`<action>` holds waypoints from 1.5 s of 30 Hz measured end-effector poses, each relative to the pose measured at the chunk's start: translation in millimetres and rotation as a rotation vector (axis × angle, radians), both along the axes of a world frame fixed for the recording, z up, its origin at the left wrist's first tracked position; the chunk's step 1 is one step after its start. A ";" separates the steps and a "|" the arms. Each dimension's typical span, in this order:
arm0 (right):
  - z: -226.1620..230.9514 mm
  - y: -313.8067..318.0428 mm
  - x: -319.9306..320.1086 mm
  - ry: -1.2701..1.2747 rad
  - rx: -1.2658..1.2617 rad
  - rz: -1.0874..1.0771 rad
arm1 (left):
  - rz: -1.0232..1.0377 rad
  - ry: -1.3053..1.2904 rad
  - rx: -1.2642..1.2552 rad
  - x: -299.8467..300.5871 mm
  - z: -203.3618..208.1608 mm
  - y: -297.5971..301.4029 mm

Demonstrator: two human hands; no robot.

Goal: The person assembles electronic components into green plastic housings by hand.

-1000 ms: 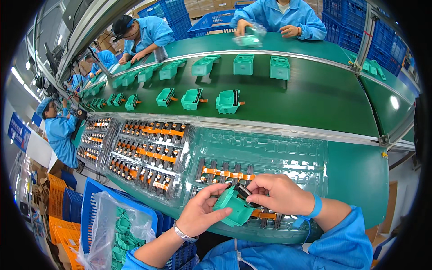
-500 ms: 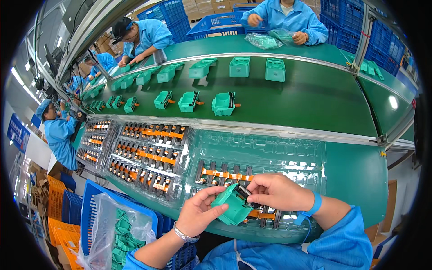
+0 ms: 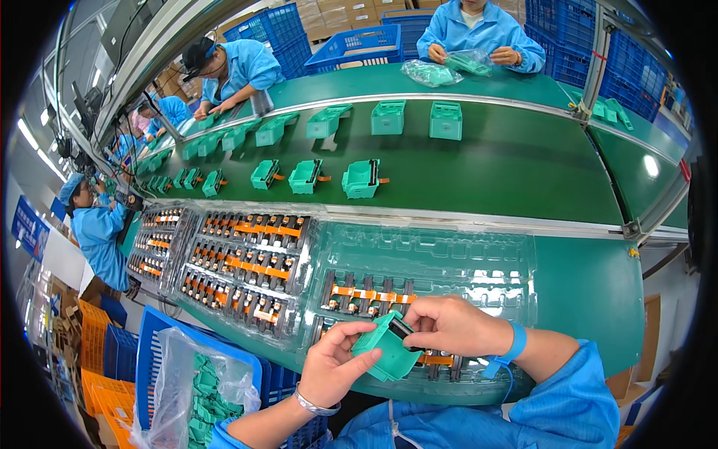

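My left hand (image 3: 333, 368) grips a green plastic housing (image 3: 383, 361), with fingers behind it and thumb along its near side. The housing is tilted, its hollow turned up toward me. My right hand (image 3: 458, 326) pinches a black bar-shaped part (image 3: 402, 328) at the housing's upper right edge. Whether that part is fully seated cannot be made out. Both hands are over a clear plastic tray (image 3: 479, 258) holding black parts with orange flat cables (image 3: 374, 293). A blue band with a cord is round my right wrist.
Beyond the tray, a green conveyor belt (image 3: 508, 176) carries two rows of green housings (image 3: 361, 179). More filled trays (image 3: 247, 262) lie to the left. A blue crate (image 3: 153, 367) with bagged green parts stands at lower left. Co-workers (image 3: 479, 37) sit across the belt.
The housings on the belt have shifted left. My hands have tipped the housing slightly, and the black part lies along its edge. The co-worker opposite has brought a hand to a plastic bag.
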State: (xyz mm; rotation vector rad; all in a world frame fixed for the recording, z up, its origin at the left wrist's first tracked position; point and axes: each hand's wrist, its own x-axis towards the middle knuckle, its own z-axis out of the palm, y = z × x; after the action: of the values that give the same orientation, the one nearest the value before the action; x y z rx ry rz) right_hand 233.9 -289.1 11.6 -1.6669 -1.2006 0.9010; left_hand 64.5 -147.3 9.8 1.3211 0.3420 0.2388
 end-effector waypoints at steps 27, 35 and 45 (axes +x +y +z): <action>15.6 0.5 3.6 -0.927 0.922 -0.015 | -0.014 -0.171 0.218 -13.3 10.4 13.9; 29.5 3.7 96.2 -0.090 0.325 -0.681 | 0.574 -0.034 0.752 -104.5 25.2 87.9; -23.2 87.7 176.8 0.371 0.107 -0.799 | 0.307 1.821 1.466 -641.5 -141.9 145.4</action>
State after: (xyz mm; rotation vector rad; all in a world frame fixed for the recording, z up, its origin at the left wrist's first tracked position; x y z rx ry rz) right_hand 410.7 -201.4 -11.6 -1.5962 -0.2661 0.5770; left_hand -577.0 -1.9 -132.1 2.6188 2.2092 -0.7475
